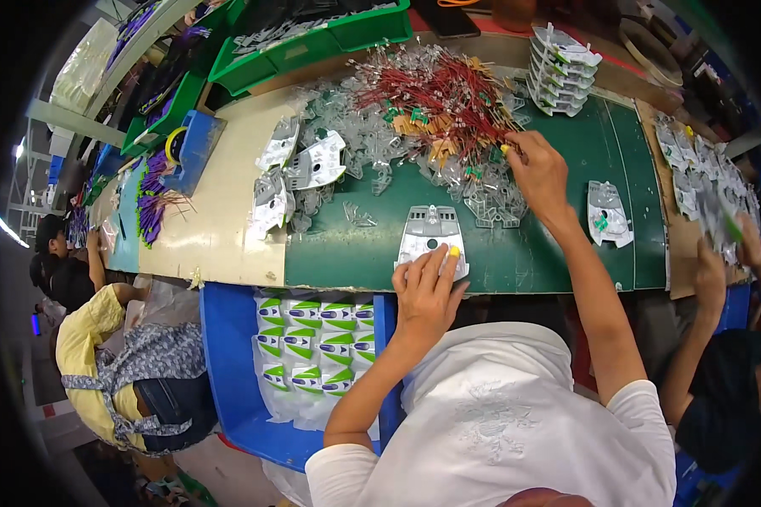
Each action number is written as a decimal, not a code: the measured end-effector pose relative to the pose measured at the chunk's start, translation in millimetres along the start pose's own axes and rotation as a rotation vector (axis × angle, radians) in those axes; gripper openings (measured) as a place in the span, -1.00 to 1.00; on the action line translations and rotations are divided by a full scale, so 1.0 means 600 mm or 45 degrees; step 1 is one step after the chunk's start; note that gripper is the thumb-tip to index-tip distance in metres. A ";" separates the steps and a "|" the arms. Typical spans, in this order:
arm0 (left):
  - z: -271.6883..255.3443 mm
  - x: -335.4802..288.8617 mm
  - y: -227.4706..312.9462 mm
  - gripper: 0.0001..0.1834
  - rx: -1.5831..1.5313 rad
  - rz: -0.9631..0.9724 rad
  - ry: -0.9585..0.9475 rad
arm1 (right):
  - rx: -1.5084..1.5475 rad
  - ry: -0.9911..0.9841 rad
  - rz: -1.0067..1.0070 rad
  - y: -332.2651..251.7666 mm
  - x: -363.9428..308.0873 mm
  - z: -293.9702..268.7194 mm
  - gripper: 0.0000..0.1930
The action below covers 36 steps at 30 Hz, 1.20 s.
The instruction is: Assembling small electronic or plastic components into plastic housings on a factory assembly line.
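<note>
A white and grey plastic housing [432, 226] with a round dark hole lies on the green mat in front of me. My left hand [427, 296] holds its near edge, fingers bent over the white surface; one fingertip wears a yellow cover. Farther right, my right hand [537, 171] pinches at the edge of a heap of red wires [431, 89] with small connectors; what exactly sits between the fingertips is partly hidden. A yellow cover shows on a right fingertip too. Clear plastic parts [492, 207] lie beneath and around the wires.
More housings [317, 162] lie at left, one [609, 213] at right, and a stack [562, 72] stands behind. A green bin [313, 42] is at the back. White-green units fill a blue crate [228, 372] below the table edge. Co-workers sit left and right, one handling parts [719, 224].
</note>
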State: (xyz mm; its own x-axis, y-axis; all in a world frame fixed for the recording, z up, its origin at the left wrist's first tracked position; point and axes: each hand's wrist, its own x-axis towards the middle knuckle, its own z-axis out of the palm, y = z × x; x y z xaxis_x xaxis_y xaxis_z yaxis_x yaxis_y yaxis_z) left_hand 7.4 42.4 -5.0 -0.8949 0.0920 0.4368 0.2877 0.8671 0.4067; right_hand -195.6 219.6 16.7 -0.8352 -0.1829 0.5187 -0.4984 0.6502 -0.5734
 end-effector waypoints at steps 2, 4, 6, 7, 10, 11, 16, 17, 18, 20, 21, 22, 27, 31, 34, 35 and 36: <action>-0.009 -0.012 -0.001 -0.44 -0.003 0.014 -0.003 | -0.239 -0.086 0.025 0.014 0.018 0.016 -0.85; -0.016 -0.018 -0.002 -0.48 -0.014 -0.004 0.025 | -0.240 -0.086 0.009 0.023 0.022 0.017 -0.87; -0.024 -0.025 -0.007 -0.53 -0.038 -0.006 0.057 | -0.130 -0.063 -0.038 0.024 0.022 0.011 -0.87; -0.027 -0.026 -0.009 -0.53 -0.037 -0.015 0.059 | -0.028 -0.120 0.013 0.030 0.020 0.006 -0.86; -0.038 -0.025 -0.005 -0.59 -0.076 -0.023 0.081 | 0.632 -0.149 0.409 0.014 0.022 -0.028 -0.88; -0.040 -0.021 -0.005 -0.61 -0.111 -0.016 0.102 | 0.716 -0.131 0.455 -0.027 0.032 -0.050 -0.88; -0.037 0.004 0.007 -0.66 -0.251 -0.012 0.134 | 0.458 -0.266 0.369 -0.044 0.027 -0.082 -0.89; -0.035 0.006 0.008 -0.66 -0.381 -0.076 0.140 | 0.366 -0.181 0.320 -0.061 0.016 -0.085 -0.88; -0.036 0.011 0.012 -0.66 -0.518 -0.137 0.142 | 0.268 -0.092 0.275 -0.071 0.003 -0.093 -0.88; -0.041 0.027 0.013 -0.64 -0.687 -0.212 0.147 | 0.347 -0.103 0.421 -0.067 -0.011 -0.094 -0.87; -0.040 0.032 0.014 -0.64 -0.782 -0.255 0.149 | 0.060 0.016 0.096 -0.064 -0.013 -0.092 -0.86; -0.038 0.033 0.015 -0.65 -0.845 -0.291 0.138 | -0.228 0.134 -0.228 -0.063 -0.015 -0.091 -0.84; -0.013 0.048 0.010 -0.62 -1.623 -0.707 0.150 | 0.173 -0.141 -0.206 -0.106 -0.053 -0.117 -0.84; -0.021 0.070 0.001 -0.60 -1.700 -0.677 0.113 | 0.391 -0.311 -0.126 -0.121 -0.077 -0.127 -0.83; -0.032 0.080 0.006 -0.60 -1.708 -0.637 0.125 | 0.413 -0.331 -0.186 -0.123 -0.087 -0.137 -0.83; -0.031 0.081 0.008 -0.67 -1.783 -0.678 0.182 | 0.415 -0.338 -0.185 -0.123 -0.089 -0.135 -0.83; -0.030 0.078 0.004 -0.67 -1.782 -0.683 0.184 | 0.426 -0.348 -0.173 -0.124 -0.091 -0.134 -0.83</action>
State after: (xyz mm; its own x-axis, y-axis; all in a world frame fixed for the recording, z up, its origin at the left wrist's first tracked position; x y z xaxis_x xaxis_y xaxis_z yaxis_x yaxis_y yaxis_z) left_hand -27.6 40.1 30.7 -0.9802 -0.1956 0.0308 0.1049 -0.3813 0.9185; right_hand -94.5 240.6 81.9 -0.7652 -0.4675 0.4427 -0.6181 0.3411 -0.7082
